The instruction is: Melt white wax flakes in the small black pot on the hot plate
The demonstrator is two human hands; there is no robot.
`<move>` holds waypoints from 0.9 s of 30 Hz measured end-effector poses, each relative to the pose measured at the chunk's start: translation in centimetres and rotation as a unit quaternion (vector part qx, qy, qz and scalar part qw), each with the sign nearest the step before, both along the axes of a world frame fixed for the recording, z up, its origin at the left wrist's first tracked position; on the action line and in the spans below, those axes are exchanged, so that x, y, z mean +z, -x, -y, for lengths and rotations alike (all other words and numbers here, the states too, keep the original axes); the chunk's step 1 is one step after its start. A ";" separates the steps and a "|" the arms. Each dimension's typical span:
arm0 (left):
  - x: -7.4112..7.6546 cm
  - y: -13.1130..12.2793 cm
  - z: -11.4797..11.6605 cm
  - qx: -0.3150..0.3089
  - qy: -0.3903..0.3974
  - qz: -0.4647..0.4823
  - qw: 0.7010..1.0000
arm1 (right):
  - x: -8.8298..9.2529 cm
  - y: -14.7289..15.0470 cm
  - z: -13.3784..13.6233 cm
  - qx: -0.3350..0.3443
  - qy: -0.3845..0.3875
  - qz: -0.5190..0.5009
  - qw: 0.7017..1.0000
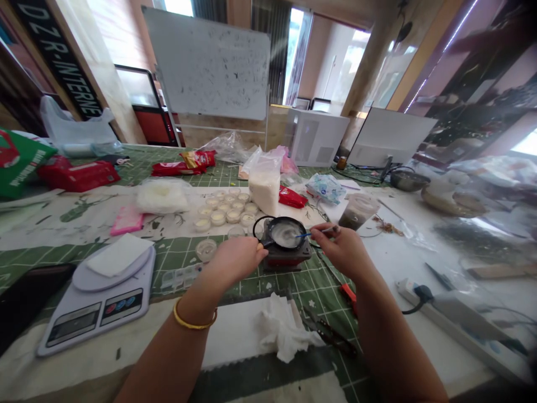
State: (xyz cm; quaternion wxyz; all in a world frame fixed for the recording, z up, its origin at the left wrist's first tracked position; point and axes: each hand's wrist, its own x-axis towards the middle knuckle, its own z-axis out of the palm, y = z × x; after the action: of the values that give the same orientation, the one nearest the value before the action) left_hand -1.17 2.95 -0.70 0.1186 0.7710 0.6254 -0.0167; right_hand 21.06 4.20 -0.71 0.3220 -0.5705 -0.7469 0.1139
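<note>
A small black pan [287,233] with whitish contents rests on a dark, squat heater [283,261] at the middle of the table. My left hand [241,257] is closed round the pan's handle, left of the pan. On the right, my right hand [338,244] pinches a thin blue stick [302,235], whose tip reaches into the whitish contents. Behind and left of the pan stand several small round cups [218,216] with pale filling. Another clear cup [206,249] sits just left of my left hand. A bag of white grains [264,184] stands behind the pan.
A kitchen scale [100,296] holds white paper at the left. Crumpled tissue [285,327] and dark pliers [329,333] lie in front. A cup of dark material [358,211] and a power strip [461,330] are at the right, with a monitor [384,137] behind.
</note>
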 end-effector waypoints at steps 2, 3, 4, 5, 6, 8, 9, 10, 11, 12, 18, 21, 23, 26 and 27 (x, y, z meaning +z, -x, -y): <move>0.0 0.0 0.0 0.000 -0.003 0.003 1.000 | 0.4 0.3 0.5 0.057 0.009 0.022 0.998; -0.1 0.0 0.0 -0.001 -0.004 0.005 1.000 | 0.5 0.4 0.7 0.073 0.011 0.035 0.997; -0.1 0.0 0.0 -0.002 -0.004 0.006 1.000 | 0.6 0.5 0.8 0.076 0.010 0.052 0.996; -0.1 0.0 0.0 -0.004 -0.003 0.007 1.000 | 0.6 0.6 0.9 0.069 0.005 0.071 0.995; -0.2 0.1 -0.1 -0.004 -0.003 0.006 1.000 | 0.6 0.6 1.0 0.058 -0.001 0.088 0.994; -0.3 0.1 -0.1 -0.001 -0.006 0.001 1.000 | 0.7 0.5 1.2 0.058 -0.003 0.110 0.992; -0.3 0.1 -0.1 -0.001 -0.008 -0.001 1.000 | 0.7 0.4 1.3 0.074 0.000 0.114 0.991; -0.3 0.1 -0.1 -0.001 -0.009 -0.003 1.000 | 0.7 0.4 1.4 0.093 0.005 0.112 0.989; -0.3 0.1 -0.1 -0.003 -0.009 -0.003 1.000 | 0.7 0.4 1.4 0.109 0.010 0.108 0.988; -0.3 0.1 -0.1 -0.003 -0.007 -0.002 1.000 | 0.7 0.4 1.3 0.113 0.015 0.104 0.988; 0.1 0.0 0.2 0.001 0.002 -0.001 1.000 | 0.8 0.3 1.3 0.087 0.027 0.108 0.990; 0.1 0.0 0.2 0.002 -0.007 -0.005 1.000 | 0.8 0.2 1.5 0.133 0.037 0.099 0.986; 0.0 0.0 0.2 -0.003 -0.006 -0.001 1.000 | 0.8 0.2 1.4 0.100 0.031 0.114 0.988; -0.1 0.1 0.1 -0.003 -0.007 -0.001 1.000 | 0.9 0.1 1.3 0.070 0.032 0.114 0.991; -0.2 0.1 0.1 -0.002 -0.009 -0.003 1.000 | 0.9 0.1 1.2 0.086 0.040 0.101 0.990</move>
State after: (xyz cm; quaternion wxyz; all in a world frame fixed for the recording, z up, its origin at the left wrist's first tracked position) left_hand -1.25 2.82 -0.86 0.1099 0.7729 0.6247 -0.0139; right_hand 21.00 2.96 0.16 0.2104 -0.5254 -0.8166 0.1129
